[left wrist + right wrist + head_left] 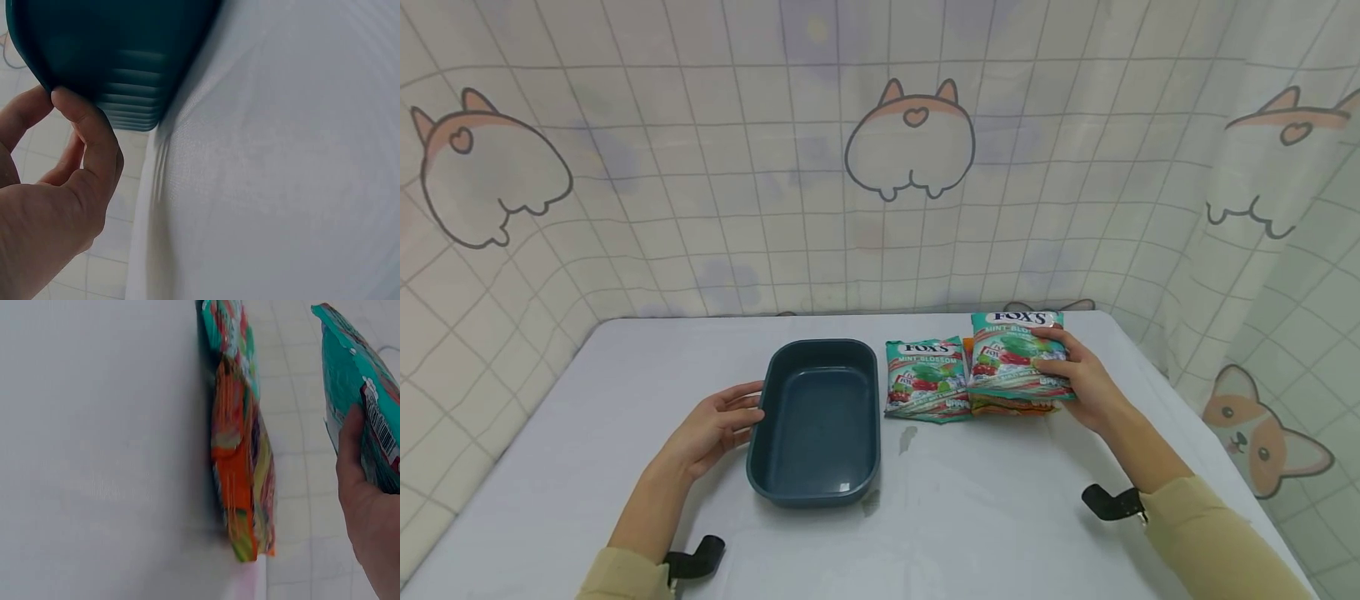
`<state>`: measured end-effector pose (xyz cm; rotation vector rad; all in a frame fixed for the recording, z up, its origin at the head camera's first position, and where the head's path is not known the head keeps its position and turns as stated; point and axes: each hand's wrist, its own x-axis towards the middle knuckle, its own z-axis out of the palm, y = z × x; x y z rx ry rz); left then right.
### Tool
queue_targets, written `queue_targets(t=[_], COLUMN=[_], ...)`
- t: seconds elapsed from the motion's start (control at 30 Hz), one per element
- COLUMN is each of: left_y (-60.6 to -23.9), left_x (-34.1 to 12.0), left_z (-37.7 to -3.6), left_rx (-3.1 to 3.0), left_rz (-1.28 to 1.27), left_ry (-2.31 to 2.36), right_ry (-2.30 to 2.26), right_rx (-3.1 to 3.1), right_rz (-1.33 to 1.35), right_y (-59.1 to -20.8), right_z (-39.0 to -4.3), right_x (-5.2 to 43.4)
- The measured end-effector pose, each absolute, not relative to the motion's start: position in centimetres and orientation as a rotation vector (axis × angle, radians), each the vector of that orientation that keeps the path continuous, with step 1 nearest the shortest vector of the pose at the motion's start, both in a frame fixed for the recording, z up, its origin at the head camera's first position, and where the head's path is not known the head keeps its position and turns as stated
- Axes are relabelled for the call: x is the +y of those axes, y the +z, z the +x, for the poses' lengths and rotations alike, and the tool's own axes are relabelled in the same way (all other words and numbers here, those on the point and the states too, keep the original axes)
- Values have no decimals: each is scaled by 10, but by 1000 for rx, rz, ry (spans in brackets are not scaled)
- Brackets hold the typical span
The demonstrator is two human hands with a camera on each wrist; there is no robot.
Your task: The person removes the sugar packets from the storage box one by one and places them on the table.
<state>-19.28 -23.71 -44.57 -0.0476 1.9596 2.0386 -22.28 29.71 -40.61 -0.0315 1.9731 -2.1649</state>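
A dark teal plastic tub stands on the table, its inside bare. My left hand pinches its left rim; in the left wrist view the fingertips meet at that edge. To the right, my right hand grips a green Fox's Mint Blossom candy bag, thumb on one face. The right wrist view shows this bag raised away from the others. Partly hidden below it in the head view is an orange candy bag. A second green Fox's bag lies between tub and orange bag.
White cloth covers the table. Behind it hangs a gridded curtain with corgi drawings, which also runs along both sides. Each wrist wears a black camera mount, such as the left mount.
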Motion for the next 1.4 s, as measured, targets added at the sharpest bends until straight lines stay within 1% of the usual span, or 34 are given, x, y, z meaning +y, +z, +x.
queue_targets(t=[0.83, 1.23, 1.4], left_y=[-446, -446, -446], left_x=[-236, -237, -238], left_z=[-193, -193, -193], left_rx=[1961, 1975, 1973], left_rz=[-43, -45, -46], left_ry=[2029, 2024, 2031], right_ry=[-2202, -2228, -2204], right_rx=[1865, 1819, 1858], right_rz=[8, -44, 8], right_y=[-432, -439, -438], right_z=[-226, -227, -227], right_x=[394, 427, 434])
